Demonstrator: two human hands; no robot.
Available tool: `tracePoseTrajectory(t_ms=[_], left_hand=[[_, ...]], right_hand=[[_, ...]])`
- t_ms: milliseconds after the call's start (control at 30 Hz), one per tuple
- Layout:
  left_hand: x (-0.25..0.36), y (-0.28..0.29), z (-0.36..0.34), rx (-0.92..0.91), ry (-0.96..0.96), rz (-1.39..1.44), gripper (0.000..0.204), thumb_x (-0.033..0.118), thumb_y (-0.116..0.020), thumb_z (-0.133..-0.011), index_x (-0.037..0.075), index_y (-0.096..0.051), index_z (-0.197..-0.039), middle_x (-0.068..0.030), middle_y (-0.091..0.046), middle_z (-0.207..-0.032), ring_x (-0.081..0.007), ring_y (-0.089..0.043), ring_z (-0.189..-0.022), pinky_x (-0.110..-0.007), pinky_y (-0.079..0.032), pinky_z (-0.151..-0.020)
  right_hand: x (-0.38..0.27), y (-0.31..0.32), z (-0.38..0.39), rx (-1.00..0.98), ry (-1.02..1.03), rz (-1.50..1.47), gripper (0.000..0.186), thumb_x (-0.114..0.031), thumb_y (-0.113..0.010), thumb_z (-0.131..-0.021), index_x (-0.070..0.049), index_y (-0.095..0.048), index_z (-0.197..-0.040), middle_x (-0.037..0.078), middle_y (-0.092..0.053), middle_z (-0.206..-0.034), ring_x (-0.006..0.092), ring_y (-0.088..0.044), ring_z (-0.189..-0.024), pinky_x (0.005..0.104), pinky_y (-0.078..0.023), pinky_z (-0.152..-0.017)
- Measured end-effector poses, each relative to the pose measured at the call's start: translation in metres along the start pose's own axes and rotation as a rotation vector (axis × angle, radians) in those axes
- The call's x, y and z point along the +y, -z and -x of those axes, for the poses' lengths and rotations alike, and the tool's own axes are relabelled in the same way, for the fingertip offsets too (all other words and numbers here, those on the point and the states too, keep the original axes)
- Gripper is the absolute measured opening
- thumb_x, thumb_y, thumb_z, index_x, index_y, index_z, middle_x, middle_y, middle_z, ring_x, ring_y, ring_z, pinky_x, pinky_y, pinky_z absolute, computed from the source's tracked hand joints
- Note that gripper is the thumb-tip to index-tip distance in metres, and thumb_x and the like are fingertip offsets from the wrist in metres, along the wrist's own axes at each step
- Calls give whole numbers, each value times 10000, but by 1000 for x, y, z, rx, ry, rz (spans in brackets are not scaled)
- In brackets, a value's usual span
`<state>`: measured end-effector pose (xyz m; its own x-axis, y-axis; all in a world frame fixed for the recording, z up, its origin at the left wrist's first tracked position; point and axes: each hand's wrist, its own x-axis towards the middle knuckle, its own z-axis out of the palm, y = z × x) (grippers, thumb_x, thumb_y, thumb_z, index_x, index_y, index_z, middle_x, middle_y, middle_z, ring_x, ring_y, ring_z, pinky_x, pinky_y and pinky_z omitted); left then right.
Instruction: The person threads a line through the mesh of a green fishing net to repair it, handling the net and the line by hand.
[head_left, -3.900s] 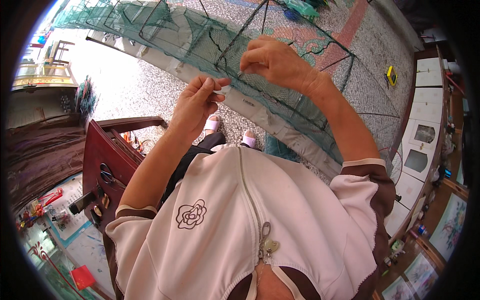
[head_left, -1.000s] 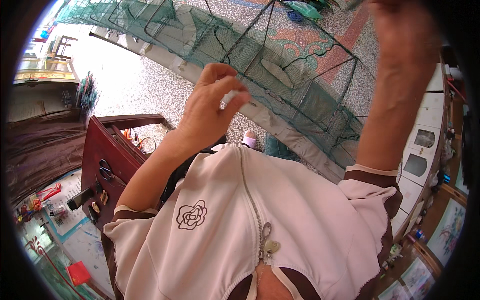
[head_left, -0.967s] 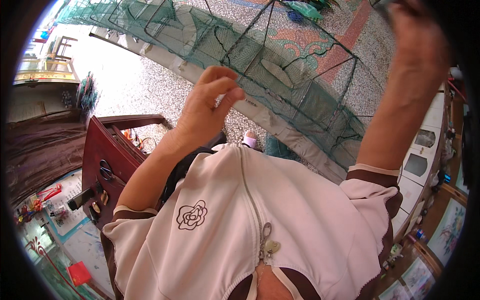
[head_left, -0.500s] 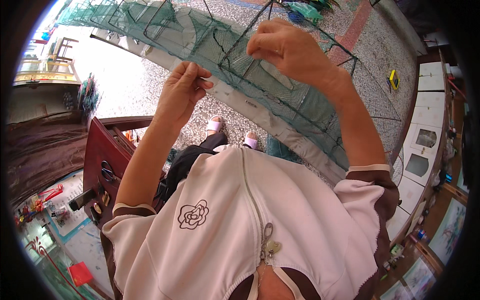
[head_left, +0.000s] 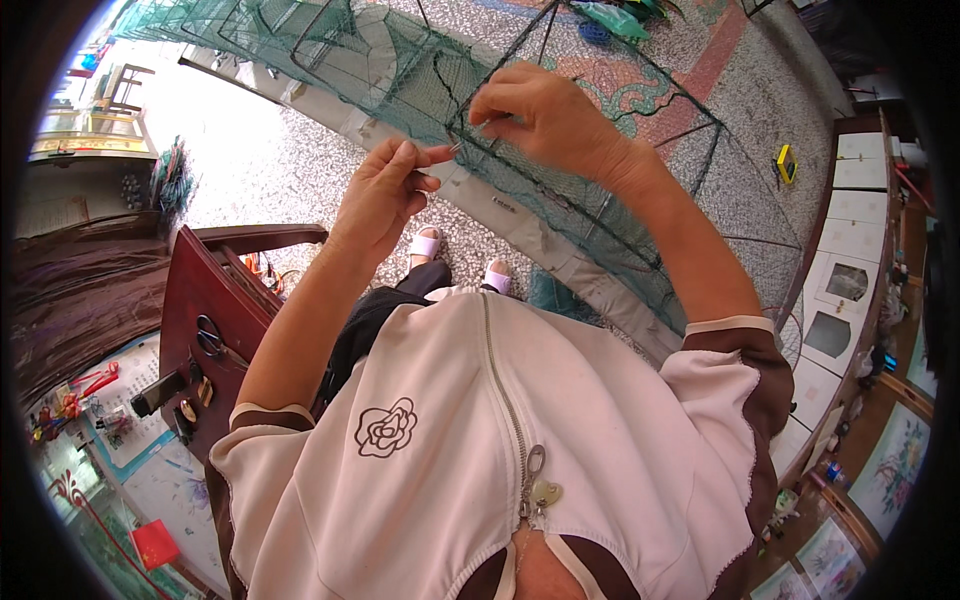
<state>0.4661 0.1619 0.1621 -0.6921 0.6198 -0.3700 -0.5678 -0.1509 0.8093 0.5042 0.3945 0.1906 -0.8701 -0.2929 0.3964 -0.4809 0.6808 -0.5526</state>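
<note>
My left hand is raised in front of the net, with its index finger stretched to the right and its thumb and other fingers curled together. Close to that fingertip is my right hand, bent at the wrist with its fingers pinched. A thin, pale sliver shows by the left fingertip, too small to name; any thread between the hands cannot be made out. Behind and below both hands stretches a long green mesh net trap on dark, angular frames. A dark cord runs along the mesh near my right hand.
A dark red wooden chair stands at my left, with scissors and a dark phone-like object on it. A yellow tape measure lies on the speckled floor at right, near white cabinets. Green plastic lies beyond the net.
My right hand has moved left and down, and my left hand slightly right, so they are closer together. The left index finger has stretched out towards the right hand.
</note>
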Motion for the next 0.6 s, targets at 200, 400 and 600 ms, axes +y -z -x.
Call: tracePoseTrajectory(t_ms=[200,400,600], left_hand=[[-6,23,5,-7,84,198,151,202,-450,-999,76,-518,-949,-55,-604,-947,-91,-554,-773,-201,-440,-550],[-10,15,6,78,73,198,137,182,-488,-981,49,-518,-993,-51,-582,-890,-97,-562,-754,-204,-423,-557],[11,-40,17,70,-259,-495,223,-7,-567,-890,16,-523,-1107,-42,-538,-983,-60,-532,-671,-198,-474,-595]], right_hand=[[-23,-25,-4,-15,51,-89,113,-101,-700,-766,-44,-610,-806,75,-540,-865,245,-566,-833,347,-474,-724],[-48,-28,-10,147,130,231,98,-127,-684,-786,-76,-642,-859,66,-546,-837,234,-559,-838,333,-460,-736],[-89,2,-56,381,20,-454,78,-194,-644,-834,-119,-646,-813,58,-638,-785,240,-621,-734,348,-496,-670]])
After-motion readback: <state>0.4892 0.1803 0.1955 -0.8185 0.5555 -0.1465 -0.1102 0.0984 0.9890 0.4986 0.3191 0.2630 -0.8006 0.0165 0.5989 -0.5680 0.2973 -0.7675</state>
